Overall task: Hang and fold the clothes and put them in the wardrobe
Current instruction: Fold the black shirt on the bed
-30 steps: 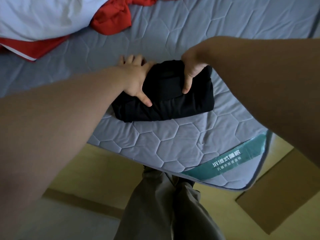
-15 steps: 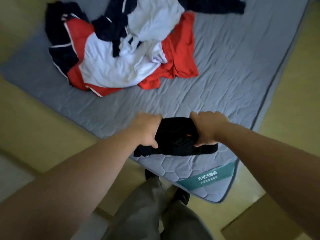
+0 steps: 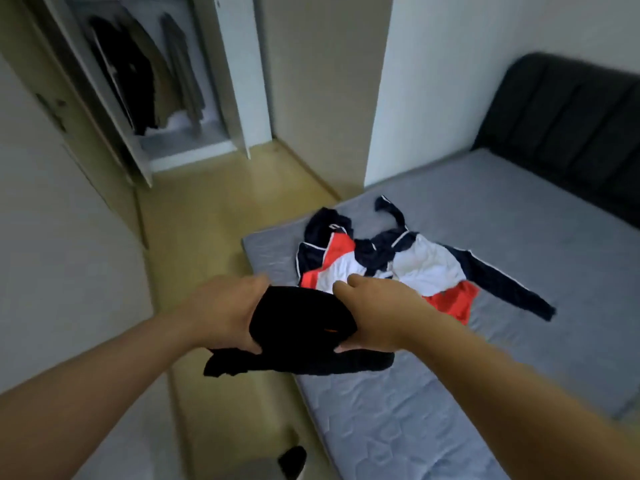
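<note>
So that the fold holds its shape, my left hand (image 3: 221, 313) and right hand (image 3: 374, 317) each pinch one end of the black bundle (image 3: 301, 320); the blurry wardrobe (image 3: 166, 98) ahead looks open.

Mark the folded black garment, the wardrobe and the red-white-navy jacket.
folded black garment (image 3: 298, 323): head view, top face.
wardrobe (image 3: 187, 138): head view, bare bottom shelf.
red-white-navy jacket (image 3: 426, 268): head view, white chest panel.
</note>
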`<state>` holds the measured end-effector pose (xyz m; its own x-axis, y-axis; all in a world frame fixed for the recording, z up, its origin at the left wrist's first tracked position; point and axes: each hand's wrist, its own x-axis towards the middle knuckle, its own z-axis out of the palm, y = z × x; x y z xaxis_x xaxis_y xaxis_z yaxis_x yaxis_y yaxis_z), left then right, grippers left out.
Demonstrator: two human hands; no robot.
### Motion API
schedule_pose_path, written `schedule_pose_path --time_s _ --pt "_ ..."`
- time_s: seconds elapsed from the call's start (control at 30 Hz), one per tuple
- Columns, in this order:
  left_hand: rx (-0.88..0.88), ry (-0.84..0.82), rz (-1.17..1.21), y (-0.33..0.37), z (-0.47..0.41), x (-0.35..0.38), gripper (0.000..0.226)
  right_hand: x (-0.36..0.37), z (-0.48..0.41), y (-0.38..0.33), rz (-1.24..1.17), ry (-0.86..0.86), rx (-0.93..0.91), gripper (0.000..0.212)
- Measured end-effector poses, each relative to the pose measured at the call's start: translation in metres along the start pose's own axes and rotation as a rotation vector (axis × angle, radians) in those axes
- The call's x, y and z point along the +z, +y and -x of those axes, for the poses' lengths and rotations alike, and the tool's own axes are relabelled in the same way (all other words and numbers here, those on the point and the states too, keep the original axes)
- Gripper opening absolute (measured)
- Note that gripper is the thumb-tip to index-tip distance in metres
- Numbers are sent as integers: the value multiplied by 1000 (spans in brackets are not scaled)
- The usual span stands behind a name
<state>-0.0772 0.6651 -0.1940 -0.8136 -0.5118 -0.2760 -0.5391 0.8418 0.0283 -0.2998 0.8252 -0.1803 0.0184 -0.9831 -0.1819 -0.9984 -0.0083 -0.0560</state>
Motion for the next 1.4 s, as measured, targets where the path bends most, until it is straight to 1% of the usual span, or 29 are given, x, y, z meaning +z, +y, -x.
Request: schedule_pose_path --time_s 0.1,0.23,0.3,0.4,0.5,0.63,0.8,0.93,1.0,1.07,1.23,1.27,1.3,1.37,1.4 --pt "-61 200 -71 -42 19 -55 69 -62 -34 -21 140 141 -69 71" --pt "-59 454 -192 -100 23 -107 68 -121 -85 -40 277 294 -74 71" --pt "-69 523 -214 -134 15 -126 69 -143 -115 -46 318 362 -69 71" --pt "-71 600 -220 -190 -6 -148 82 -172 -170 -53 326 463 -42 78" --pt "-67 659 -232 -243 -29 -172 86 -199 -229 -57 345 515 4 79" --pt "-64 700 -350 -297 -57 -208 80 -226 -296 -52 342 572 41 75" --pt "-10 759 -442 -350 -97 -241 71 -251 -374 -34 287 528 61 70" --pt "3 752 -456 -390 -142 -258 67 -267 -441 -13 264 491 59 68" --pt "-19 728 -455 -413 -170 -266 70 -276 -480 1 253 474 54 67" --pt "-82 690 -459 -439 -200 -276 75 -285 -521 14 279 478 44 67" --pt "-231 650 -432 -510 -266 -311 95 -317 -623 44 316 528 4 65" --pt "-238 640 -425 -525 -278 -320 94 -324 -644 50 318 546 -14 65" --pt "-234 635 -425 -541 -290 -329 87 -331 -667 55 317 566 -37 64" --pt "-235 643 -450 -571 -310 -343 68 -346 -713 64 331 608 -90 63" --pt "-236 652 -460 -585 -320 -350 61 -353 -736 67 348 630 -118 62"
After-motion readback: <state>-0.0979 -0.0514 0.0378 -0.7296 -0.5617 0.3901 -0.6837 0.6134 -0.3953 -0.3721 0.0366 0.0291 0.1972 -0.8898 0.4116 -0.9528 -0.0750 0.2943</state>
